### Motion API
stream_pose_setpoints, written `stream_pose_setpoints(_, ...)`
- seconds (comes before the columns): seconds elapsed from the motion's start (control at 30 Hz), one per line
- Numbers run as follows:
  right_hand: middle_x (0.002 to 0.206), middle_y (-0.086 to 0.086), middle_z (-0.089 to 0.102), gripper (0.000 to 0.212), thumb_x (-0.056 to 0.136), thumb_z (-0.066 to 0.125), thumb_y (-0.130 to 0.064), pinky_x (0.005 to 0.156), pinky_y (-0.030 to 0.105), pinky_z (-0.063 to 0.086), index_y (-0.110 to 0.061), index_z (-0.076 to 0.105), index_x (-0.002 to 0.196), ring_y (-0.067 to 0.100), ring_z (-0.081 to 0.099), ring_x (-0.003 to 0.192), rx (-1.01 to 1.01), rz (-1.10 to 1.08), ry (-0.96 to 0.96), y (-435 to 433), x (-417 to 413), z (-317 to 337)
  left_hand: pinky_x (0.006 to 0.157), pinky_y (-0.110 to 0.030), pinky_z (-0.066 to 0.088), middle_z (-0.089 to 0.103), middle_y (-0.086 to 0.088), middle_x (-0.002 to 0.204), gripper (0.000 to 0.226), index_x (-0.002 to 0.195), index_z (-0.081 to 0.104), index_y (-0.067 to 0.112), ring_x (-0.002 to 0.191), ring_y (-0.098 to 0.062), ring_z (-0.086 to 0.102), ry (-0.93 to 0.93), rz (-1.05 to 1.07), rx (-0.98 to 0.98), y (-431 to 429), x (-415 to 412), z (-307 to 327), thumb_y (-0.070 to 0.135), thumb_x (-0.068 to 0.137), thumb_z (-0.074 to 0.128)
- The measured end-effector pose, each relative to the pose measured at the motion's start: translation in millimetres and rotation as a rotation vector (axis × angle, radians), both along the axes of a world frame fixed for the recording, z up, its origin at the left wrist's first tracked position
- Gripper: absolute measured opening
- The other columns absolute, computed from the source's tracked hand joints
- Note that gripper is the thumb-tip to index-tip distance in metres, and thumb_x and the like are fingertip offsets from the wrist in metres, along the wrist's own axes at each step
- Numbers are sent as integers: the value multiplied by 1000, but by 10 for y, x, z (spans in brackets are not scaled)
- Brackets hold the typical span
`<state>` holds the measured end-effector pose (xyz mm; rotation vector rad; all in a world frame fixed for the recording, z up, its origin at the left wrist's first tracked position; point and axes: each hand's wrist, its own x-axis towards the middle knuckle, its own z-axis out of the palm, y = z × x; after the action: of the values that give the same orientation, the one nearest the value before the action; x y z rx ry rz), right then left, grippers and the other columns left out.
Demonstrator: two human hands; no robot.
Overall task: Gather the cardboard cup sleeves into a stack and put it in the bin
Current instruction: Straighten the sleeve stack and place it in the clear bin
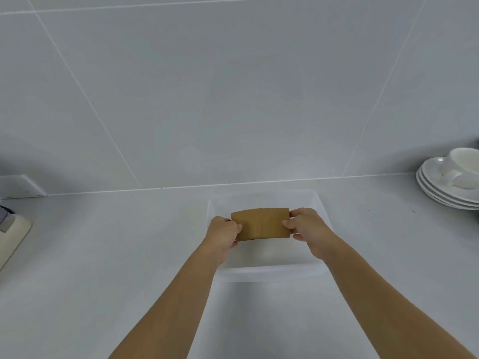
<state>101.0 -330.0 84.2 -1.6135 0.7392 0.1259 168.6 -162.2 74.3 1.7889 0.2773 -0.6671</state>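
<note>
A flat brown stack of cardboard cup sleeves [260, 224] is held over the translucent white plastic bin [267, 273], which sits on the white counter straight ahead. My left hand [224, 233] pinches the stack's left end. My right hand [308, 228] pinches its right end. The stack hangs level above the bin's open inside, at about rim height. How many sleeves are in the stack I cannot tell. No loose sleeves show on the counter.
White saucers with a white cup [451, 177] are piled at the far right against the tiled wall. A white block [22, 186] stands at the wall on the left, and a cream-coloured object [11, 237] lies at the left edge.
</note>
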Motion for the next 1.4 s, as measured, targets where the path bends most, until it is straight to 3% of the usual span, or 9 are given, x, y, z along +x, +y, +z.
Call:
stream_pose_setpoints(0.2,94,18,55,30,86,50,0,97,46,45,15,54,111,23,48,86,-61,-15,48,-7,155,-88,96,-43,49,52,-6,85,15,75,50,9,91,-27,53,-14,65,56,-77,122,-116,7,89,56)
stream_pose_setpoints(0.3,84,22,47,38,83,50,1,82,48,47,21,44,115,23,39,79,-83,-39,63,27,221,-153,90,-41,48,48,-6,79,17,73,47,9,85,-26,49,-29,73,83,-98,158,-161,6,87,57)
stream_pose_setpoints(0.33,82,14,43,38,82,50,1,93,56,44,22,43,113,23,37,77,-83,-47,70,37,239,-182,85,-40,49,48,-8,81,13,76,48,8,83,-25,48,-41,68,92,-103,173,-188,6,86,57)
stream_pose_setpoints(0.37,82,9,40,37,82,50,2,72,29,22,23,43,111,23,35,74,-85,-51,75,36,249,-212,84,-41,49,48,-9,83,9,79,50,8,82,-25,47,-47,62,104,-106,179,-207,6,85,56)
stream_pose_setpoints(0.57,74,6,35,13,80,48,3,54,28,20,2,54,69,19,28,64,-108,-43,94,14,282,-299,67,-32,42,47,-9,81,9,77,49,12,75,-22,44,-90,13,152,-136,213,-305,7,84,53)
stream_pose_setpoints(0.63,79,7,38,15,80,48,3,54,28,22,15,56,76,21,31,70,-121,-53,84,-4,291,-330,58,-30,32,41,-8,74,14,73,44,12,70,-22,38,-115,-13,169,-152,213,-320,8,84,50)
stream_pose_setpoints(0.83,73,6,33,14,81,46,1,54,28,20,-12,46,75,17,26,60,-137,-36,60,-12,302,-318,52,-26,26,42,-6,74,16,71,44,13,69,-21,37,-119,-16,178,-165,220,-352,10,86,50)
stream_pose_setpoints(1.23,91,8,43,12,91,49,-18,70,30,31,-7,50,88,20,39,79,-121,8,68,36,307,-268,66,-32,38,47,-9,84,6,84,49,8,76,-23,46,-52,33,149,-176,232,-328,14,86,49)
stream_pose_setpoints(1.4,96,13,50,35,92,49,-21,78,32,37,7,51,112,23,47,86,-124,14,73,40,299,-259,70,-31,38,51,-11,94,19,93,52,4,81,-23,48,-32,43,102,-171,231,-297,23,90,50)
